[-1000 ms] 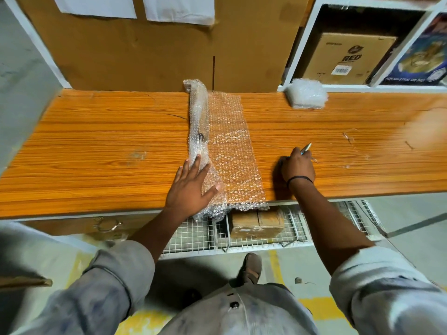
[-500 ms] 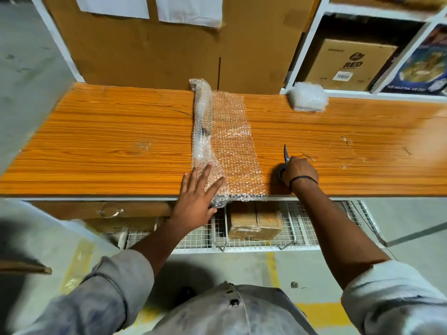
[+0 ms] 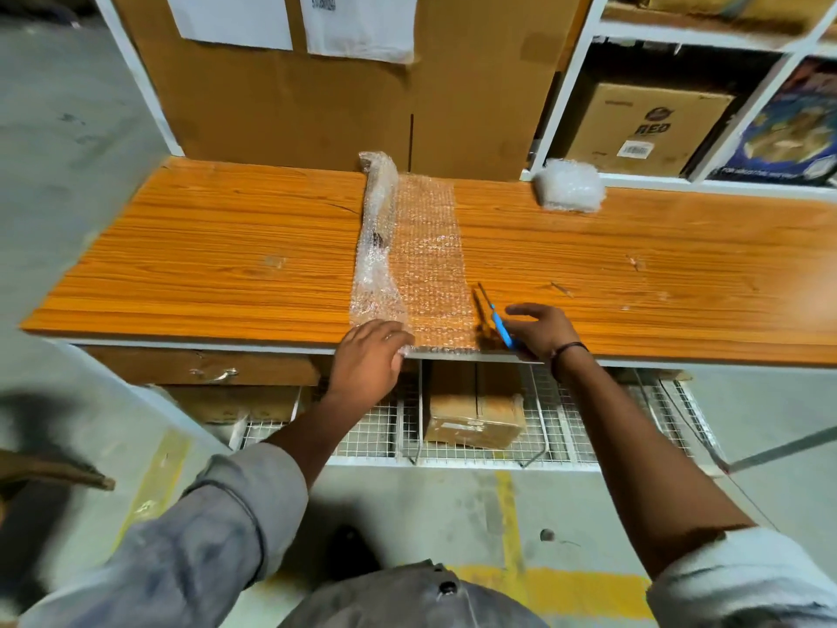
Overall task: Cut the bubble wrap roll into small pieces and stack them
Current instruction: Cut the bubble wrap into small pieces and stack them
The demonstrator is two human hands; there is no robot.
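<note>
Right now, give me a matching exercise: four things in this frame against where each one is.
1 scissors
2 cut pieces
3 left hand
4 cardboard box

A in the wire rack under the table
B on the bubble wrap's near end
C far table edge, beside the shelf
D at the right hand

Pairs: 1-D, 2-C, 3-B, 4-A

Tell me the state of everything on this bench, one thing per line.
bubble wrap roll: partly unrolled, sheet lying flat
cut pieces: stacked at the table back
scissors: held by right hand, beside sheet's edge
left hand: pressing the roll's near end
drawer: shut
</note>
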